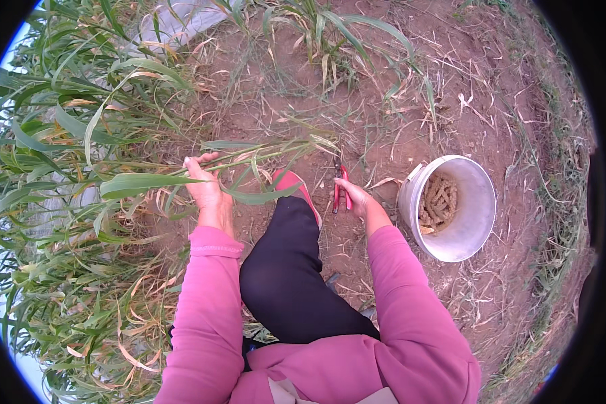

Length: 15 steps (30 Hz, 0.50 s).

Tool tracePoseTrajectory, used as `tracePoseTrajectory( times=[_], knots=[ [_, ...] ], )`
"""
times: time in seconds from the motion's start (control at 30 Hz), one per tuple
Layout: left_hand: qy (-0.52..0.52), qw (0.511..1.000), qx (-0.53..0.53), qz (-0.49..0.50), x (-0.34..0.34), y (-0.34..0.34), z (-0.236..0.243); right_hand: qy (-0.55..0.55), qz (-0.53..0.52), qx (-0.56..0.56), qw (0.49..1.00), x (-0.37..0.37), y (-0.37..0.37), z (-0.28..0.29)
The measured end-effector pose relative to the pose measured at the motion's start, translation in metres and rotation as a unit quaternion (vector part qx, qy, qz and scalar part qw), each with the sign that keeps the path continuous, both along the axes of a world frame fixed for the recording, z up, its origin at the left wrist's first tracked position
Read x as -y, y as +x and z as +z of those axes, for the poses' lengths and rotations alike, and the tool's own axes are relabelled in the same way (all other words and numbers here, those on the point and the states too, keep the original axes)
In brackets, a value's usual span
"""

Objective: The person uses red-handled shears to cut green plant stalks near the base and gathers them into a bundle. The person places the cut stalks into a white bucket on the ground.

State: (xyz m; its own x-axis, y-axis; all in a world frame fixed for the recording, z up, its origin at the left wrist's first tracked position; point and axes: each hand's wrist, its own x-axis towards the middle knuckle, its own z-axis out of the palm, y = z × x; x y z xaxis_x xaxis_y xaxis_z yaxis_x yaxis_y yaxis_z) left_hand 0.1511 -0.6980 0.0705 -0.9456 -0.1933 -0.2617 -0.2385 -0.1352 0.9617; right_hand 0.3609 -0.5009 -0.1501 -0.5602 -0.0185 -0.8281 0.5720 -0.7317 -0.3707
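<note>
My left hand [210, 196] is closed around several long green stalks [266, 152] with narrow leaves, which lean in from the plants at the left and stretch across in front of me. In my right hand [358, 197] is a pair of red-handled pruning shears [337, 191]. The dark blades point away from me, close to the right end of the stalks. From this view I cannot tell whether they touch them. To the right of that hand, a light metal bucket [473, 236] tilts slightly and holds several tan seed heads [439, 202].
Dense leafy plants [67, 276] fill the left side, some leaves yellowed. Another grassy clump [323, 40] grows at the far middle. Dry straw litters the brown soil [384, 87]. A pale sheet [182, 23] lies at the far left. My red shoe [296, 190] rests below the stalks.
</note>
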Motion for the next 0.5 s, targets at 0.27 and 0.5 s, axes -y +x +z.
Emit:
tracePoseTrajectory(
  times=[0.27,0.5],
  knots=[
    [0.021,0.998,0.044,0.03,0.022,-0.014,-0.018,0.001,0.023,0.008,1.0,-0.012,-0.022,-0.025],
    [0.046,0.995,0.065,0.054,0.053,-0.015,-0.039,0.026,0.044,-0.01,0.999,-0.021,-0.037,-0.033]
  ],
)
